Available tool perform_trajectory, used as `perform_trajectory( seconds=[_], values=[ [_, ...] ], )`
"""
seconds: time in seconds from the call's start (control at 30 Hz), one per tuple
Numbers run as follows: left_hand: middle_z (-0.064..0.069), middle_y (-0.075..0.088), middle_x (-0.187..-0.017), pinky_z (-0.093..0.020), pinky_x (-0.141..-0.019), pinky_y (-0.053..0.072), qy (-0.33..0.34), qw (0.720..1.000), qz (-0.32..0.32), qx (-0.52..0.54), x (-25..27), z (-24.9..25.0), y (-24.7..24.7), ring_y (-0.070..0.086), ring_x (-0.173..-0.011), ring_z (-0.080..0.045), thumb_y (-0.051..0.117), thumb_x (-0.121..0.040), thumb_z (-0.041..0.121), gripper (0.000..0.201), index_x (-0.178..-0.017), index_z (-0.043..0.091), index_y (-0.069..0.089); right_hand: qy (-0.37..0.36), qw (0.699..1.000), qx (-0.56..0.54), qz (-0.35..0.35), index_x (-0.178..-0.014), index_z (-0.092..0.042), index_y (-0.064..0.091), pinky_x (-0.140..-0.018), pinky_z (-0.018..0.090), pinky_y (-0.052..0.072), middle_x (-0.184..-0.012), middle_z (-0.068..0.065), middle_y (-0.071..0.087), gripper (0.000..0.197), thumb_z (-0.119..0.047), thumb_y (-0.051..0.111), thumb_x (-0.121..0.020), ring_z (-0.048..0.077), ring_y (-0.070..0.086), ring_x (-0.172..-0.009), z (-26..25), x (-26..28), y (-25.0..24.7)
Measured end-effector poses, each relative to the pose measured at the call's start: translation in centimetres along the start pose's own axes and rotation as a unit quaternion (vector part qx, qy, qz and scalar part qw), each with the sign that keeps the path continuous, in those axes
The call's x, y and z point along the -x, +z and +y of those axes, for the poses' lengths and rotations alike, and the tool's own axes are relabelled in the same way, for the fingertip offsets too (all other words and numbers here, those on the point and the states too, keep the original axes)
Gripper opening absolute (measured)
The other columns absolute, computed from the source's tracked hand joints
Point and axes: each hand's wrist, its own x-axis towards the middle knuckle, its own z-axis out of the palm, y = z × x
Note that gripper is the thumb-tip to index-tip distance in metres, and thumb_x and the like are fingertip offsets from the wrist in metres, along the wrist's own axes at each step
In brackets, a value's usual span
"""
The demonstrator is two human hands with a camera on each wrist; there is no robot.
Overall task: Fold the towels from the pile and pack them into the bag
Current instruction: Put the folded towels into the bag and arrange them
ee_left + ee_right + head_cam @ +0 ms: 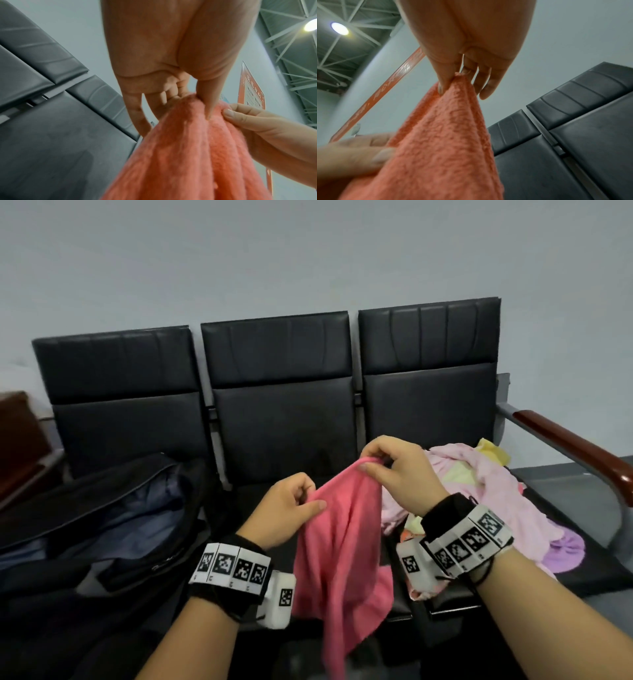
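Row of three black padded seats (284,412) against a pale grey wall, filling the middle of the head view; wood-capped armrest (575,453) at right edge. Wrist views look up at steel roof trusses, one round ceiling lamp (339,28) and an orange poster (252,89) on the wall.

Pink towel (339,529) held up in centre frame, above the middle seat, hanging down bunched, lower end falling past the seat front. Left hand (284,508) pinches the top edge between thumb and curled fingers. Right hand (400,470) pinches the same edge just beside it, slightly higher; thumb against forefinger, remaining fingers loose.

Pile of towels (479,491) on the right-hand seat, lower right of frame: pale pink, yellow, lilac, all crumpled.

Dark bag (102,529) on the left seat, lower left, mouth open; bluish fabric lining or contents visible inside, cannot tell which.
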Motion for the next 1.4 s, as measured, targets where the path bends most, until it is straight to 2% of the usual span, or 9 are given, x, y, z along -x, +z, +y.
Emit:
perform_trajectory(
  seconds=[0.13, 0.37, 0.5, 0.7, 1.07, 1.13, 1.2, 1.3, 1.4],
  values=[
    [0.001, 0.052, -0.069, -0.032, -0.064, 0.039, -0.017, 1.0, -0.001, 0.001, 1.2, -2.8, -2.4, 0.046, -0.065, -0.011, 0.075, -0.082, 0.014, 0.02, -0.079, 0.013, 0.055, 0.021, 0.998, -0.062, 0.02, -0.08, -0.015, 0.067, -0.064, 0.014, 0.042, -0.071, -0.014, 0.063, 0.01, -0.007, 0.071, -0.085, 0.001, 0.056, -0.067, 0.2, -1.4, 1.9],
    [0.002, 0.059, -0.07, -0.029, -0.067, 0.044, -0.063, 0.996, -0.009, -0.065, 2.3, -7.2, -6.3, 0.051, -0.066, -0.006, 0.074, -0.087, 0.008, 0.008, -0.083, 0.009, 0.067, 0.057, 0.992, -0.107, 0.036, -0.082, -0.019, 0.064, -0.066, 0.025, 0.043, -0.073, -0.003, 0.06, 0.011, -0.01, 0.068, -0.088, 0.007, 0.053, -0.069, 2.6, -3.4, 4.4],
    [-0.005, 0.068, -0.076, -0.029, -0.069, 0.047, -0.075, 0.99, 0.019, -0.121, 2.4, -8.9, -7.9, 0.056, -0.068, -0.007, 0.073, -0.086, 0.006, 0.009, -0.081, 0.012, 0.07, 0.061, 0.989, -0.122, 0.054, -0.081, -0.022, 0.061, -0.064, 0.02, 0.042, -0.071, -0.015, 0.057, 0.011, -0.013, 0.065, -0.087, 0.003, 0.051, -0.068, 2.7, -4.6, 4.6],
    [0.007, 0.068, -0.071, -0.02, -0.064, 0.044, -0.112, 0.975, 0.086, -0.173, 3.0, -11.9, -9.4, 0.061, -0.068, -0.005, 0.074, -0.086, 0.011, 0.019, -0.076, 0.027, 0.068, 0.059, 0.981, -0.132, 0.129, -0.08, -0.029, 0.056, -0.06, 0.01, 0.039, -0.068, -0.021, 0.058, 0.021, -0.011, 0.061, -0.09, -0.005, 0.051, -0.063, 3.0, -6.1, 4.3],
    [0.005, 0.068, -0.074, -0.022, -0.062, 0.043, -0.17, 0.938, 0.259, -0.153, 3.2, -13.8, -12.7, 0.06, -0.07, -0.008, 0.068, -0.092, 0.019, 0.013, -0.08, 0.022, 0.069, 0.131, 0.961, -0.117, 0.214, -0.078, -0.03, 0.054, -0.058, 0.027, 0.038, -0.062, -0.015, 0.053, 0.017, -0.023, 0.06, -0.091, 0.001, 0.044, -0.057, 5.5, -7.5, 3.9],
    [0.005, 0.066, -0.07, -0.023, -0.06, 0.043, -0.183, 0.924, 0.323, -0.089, 2.3, -13.0, -12.6, 0.057, -0.067, -0.011, 0.064, -0.094, 0.019, 0.019, -0.076, 0.022, 0.068, 0.134, 0.967, -0.111, 0.186, -0.076, -0.027, 0.056, -0.058, 0.026, 0.039, -0.062, -0.013, 0.054, 0.018, -0.019, 0.062, -0.091, 0.001, 0.046, -0.056, 5.3, -7.8, 5.4],
    [0.009, 0.064, -0.065, -0.022, -0.057, 0.044, -0.177, 0.919, 0.351, 0.01, 0.8, -11.4, -11.8, 0.055, -0.064, -0.005, 0.06, -0.095, 0.017, 0.022, -0.074, 0.019, 0.067, 0.134, 0.979, -0.111, 0.103, -0.073, -0.019, 0.062, -0.058, 0.024, 0.041, -0.06, -0.011, 0.057, 0.017, -0.016, 0.066, -0.089, 0.0, 0.049, -0.056, 4.4, -7.9, 7.6],
    [0.003, 0.067, -0.08, -0.021, -0.065, 0.048, -0.152, 0.937, 0.298, 0.098, -1.1, -8.4, -9.5, 0.058, -0.073, -0.007, 0.052, -0.097, 0.005, 0.021, -0.088, 0.019, 0.066, 0.105, 0.989, -0.099, -0.036, -0.074, -0.012, 0.066, -0.06, 0.027, 0.043, -0.061, -0.005, 0.062, 0.016, -0.017, 0.07, -0.088, 0.003, 0.051, -0.058, 2.9, -7.6, 10.1],
    [0.0, 0.063, -0.096, -0.02, -0.078, 0.047, -0.092, 0.969, 0.195, 0.119, -1.8, -5.8, -7.0, 0.056, -0.082, -0.009, 0.047, -0.097, -0.002, 0.038, -0.125, 0.022, 0.059, 0.081, 0.979, -0.124, -0.138, -0.081, -0.011, 0.07, -0.068, 0.033, 0.05, -0.074, 0.004, 0.072, 0.008, -0.013, 0.069, -0.089, 0.007, 0.062, -0.068, 1.6, -7.2, 11.3]
  ],
)
